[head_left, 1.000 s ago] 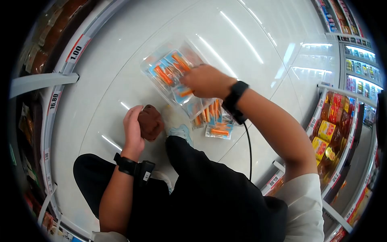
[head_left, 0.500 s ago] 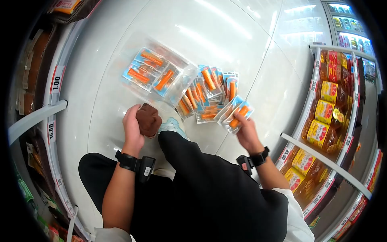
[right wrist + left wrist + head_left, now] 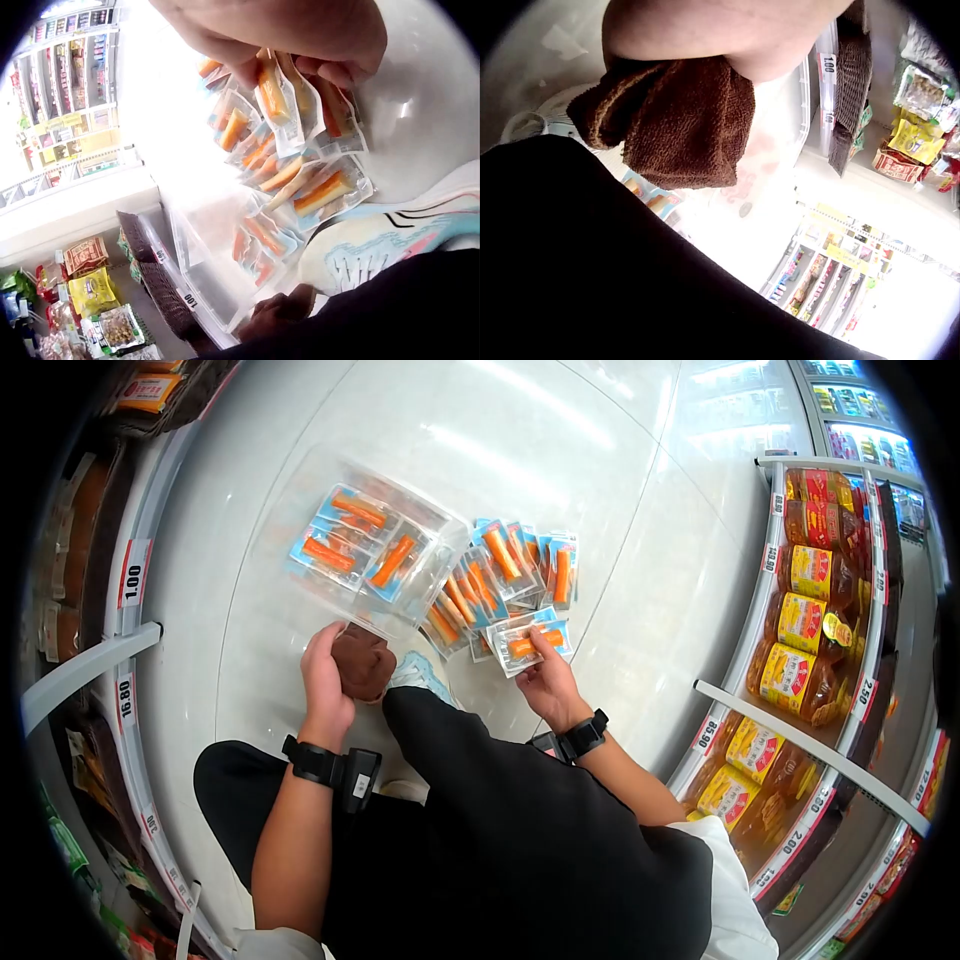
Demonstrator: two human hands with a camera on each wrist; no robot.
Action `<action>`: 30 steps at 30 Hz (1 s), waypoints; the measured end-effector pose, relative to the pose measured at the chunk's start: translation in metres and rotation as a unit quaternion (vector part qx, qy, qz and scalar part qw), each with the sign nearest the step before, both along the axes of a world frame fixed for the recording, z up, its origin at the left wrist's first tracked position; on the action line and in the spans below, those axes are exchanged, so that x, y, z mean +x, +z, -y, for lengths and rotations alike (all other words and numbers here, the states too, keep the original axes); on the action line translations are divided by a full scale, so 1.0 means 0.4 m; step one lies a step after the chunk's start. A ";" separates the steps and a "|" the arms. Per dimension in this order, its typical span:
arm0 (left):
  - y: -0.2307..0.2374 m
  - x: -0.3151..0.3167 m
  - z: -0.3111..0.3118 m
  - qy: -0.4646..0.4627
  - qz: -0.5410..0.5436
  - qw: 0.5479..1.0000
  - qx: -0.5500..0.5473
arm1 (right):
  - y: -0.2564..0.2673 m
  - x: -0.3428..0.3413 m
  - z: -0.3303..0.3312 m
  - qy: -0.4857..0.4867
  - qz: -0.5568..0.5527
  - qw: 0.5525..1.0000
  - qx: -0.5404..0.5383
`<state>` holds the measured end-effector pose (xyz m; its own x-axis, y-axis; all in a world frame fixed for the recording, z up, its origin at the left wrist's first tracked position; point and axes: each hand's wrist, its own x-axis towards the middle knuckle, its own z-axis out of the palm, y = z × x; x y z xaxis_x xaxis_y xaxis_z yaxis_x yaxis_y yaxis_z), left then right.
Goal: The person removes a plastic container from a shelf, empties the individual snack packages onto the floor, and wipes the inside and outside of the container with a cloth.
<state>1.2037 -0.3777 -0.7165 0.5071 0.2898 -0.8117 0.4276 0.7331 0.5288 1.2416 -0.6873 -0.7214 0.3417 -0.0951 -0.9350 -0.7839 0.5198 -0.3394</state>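
My left hand grips a bunched brown towel beside the near left side of a clear plastic bin. In the left wrist view the towel hangs in folds below the hand. Several flat clear packets, each with orange sticks, lie inside the bin. My right hand pinches a few such packets, thumb on top, at the near edge of a loose pile on the floor. The right wrist view shows the held packets fanned a little, close over the others.
A light blue and white shoe stands between the towel and the pile. On the left runs a shelf with price tags. At right, a shelf holds large bottles of amber liquid, with a rail jutting toward the aisle.
My right hand has gone from over the bin to the pile's right side, packets pinched, then moved left to its near edge. The left hand keeps its grip on the towel.
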 end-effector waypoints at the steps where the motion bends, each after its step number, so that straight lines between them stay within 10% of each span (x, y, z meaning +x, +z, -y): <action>1: 0.005 0.000 -0.001 0.006 -0.001 1.000 -0.007 | 0.010 -0.001 -0.004 -0.011 0.006 1.000 0.006; 19: 0.006 -0.007 0.001 -0.007 -0.007 1.000 0.007 | -0.078 -0.069 0.248 -0.071 0.089 0.971 -0.211; 30: 0.025 -0.010 -0.008 0.021 -0.007 1.000 -0.006 | -0.125 0.055 0.284 0.008 0.069 0.997 -0.031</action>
